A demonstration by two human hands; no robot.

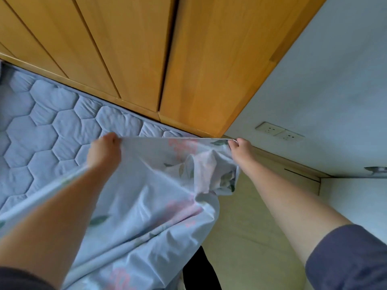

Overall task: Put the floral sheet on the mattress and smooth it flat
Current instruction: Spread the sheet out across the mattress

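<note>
overhead, two hands, left hand [104, 151], right hand [240, 147], gripping one floral sheet [146, 185], one mattress [41, 122]

Both arms outstretched — left hand [104, 150], right hand [240, 148] clenched.

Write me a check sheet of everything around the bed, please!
Surface: quilted blue mattress, partly uncovered.
Job's things: floral sheet, lifted, bunched on the right, not yet flat.
Clutter: nothing seen.
Hands: left hand and right hand each grip the sheet's top edge, taut between them.
Cables: nothing seen.
Surroundings: wooden wardrobe against the mattress; two wall sockets on the pale wall.
</note>
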